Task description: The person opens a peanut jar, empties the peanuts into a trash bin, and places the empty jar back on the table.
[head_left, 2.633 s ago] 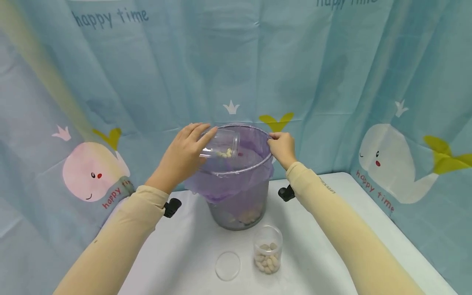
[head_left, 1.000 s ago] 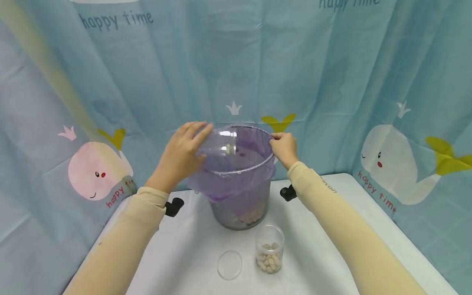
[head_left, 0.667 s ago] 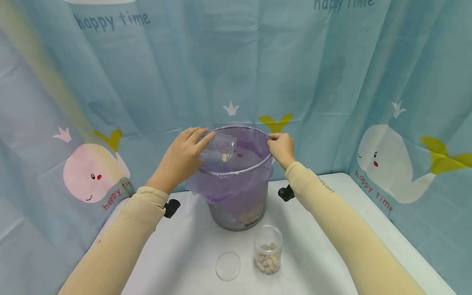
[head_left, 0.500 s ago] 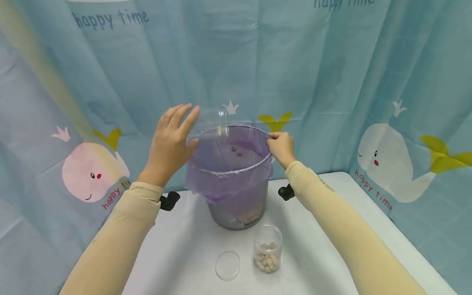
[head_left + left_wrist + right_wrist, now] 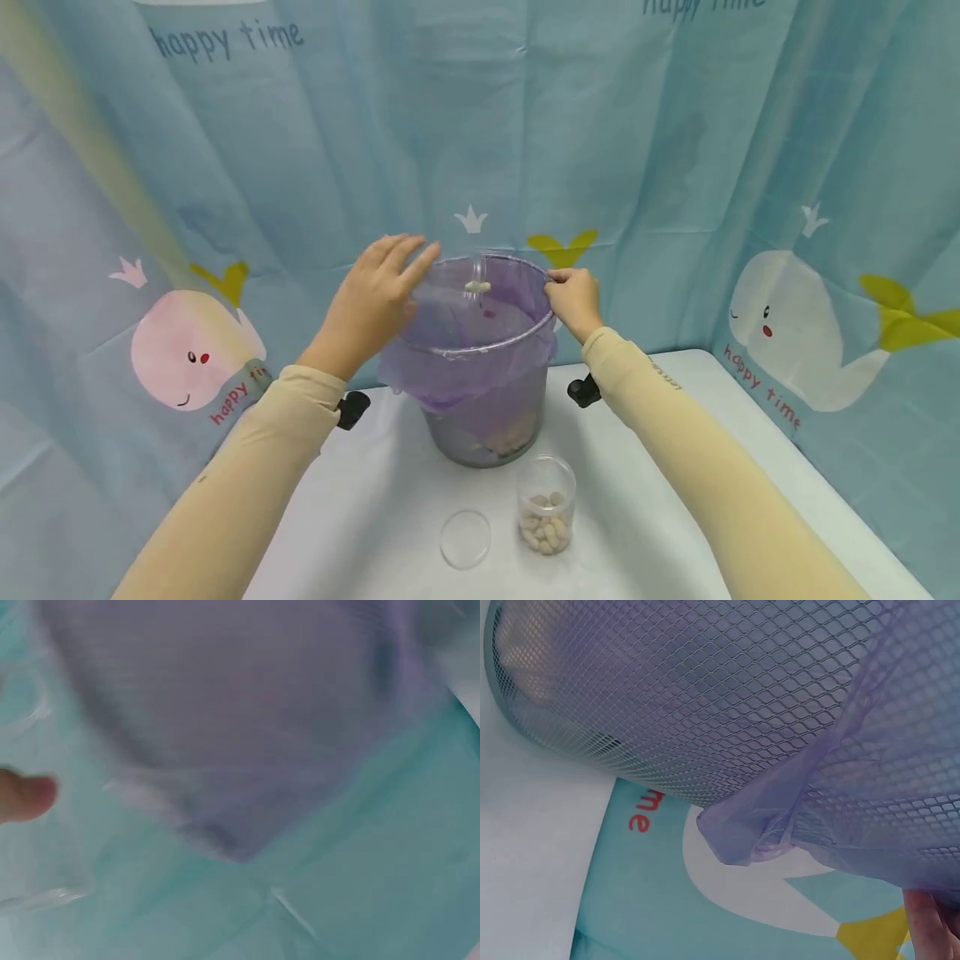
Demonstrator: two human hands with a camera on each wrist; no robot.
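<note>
My left hand [image 5: 375,304] grips a clear plastic jar [image 5: 478,267], tipped on its side with its mouth over a mesh wastebasket [image 5: 480,429]. A small pale lump [image 5: 477,287] shows at the jar's mouth. In the blurred left wrist view, the thumb [image 5: 28,796] lies against the see-through jar wall. The wastebasket has a purple bin liner [image 5: 457,379] folded over its rim. At the rim's right side my right hand [image 5: 576,302] pinches the liner and edge; its fingers [image 5: 930,930] show low in the right wrist view.
On the white table [image 5: 360,500], in front of the wastebasket, stands a second clear jar [image 5: 546,483] partly filled with peanuts in their shells [image 5: 545,532]. A clear round lid [image 5: 465,540] lies to its left. A blue printed curtain [image 5: 480,125] hangs close behind.
Several pale pieces showed in the tipped jar earlier; now one lump shows at its mouth. My left hand rose with the jar, then came down again and rightward. My right hand stayed at the rim.
</note>
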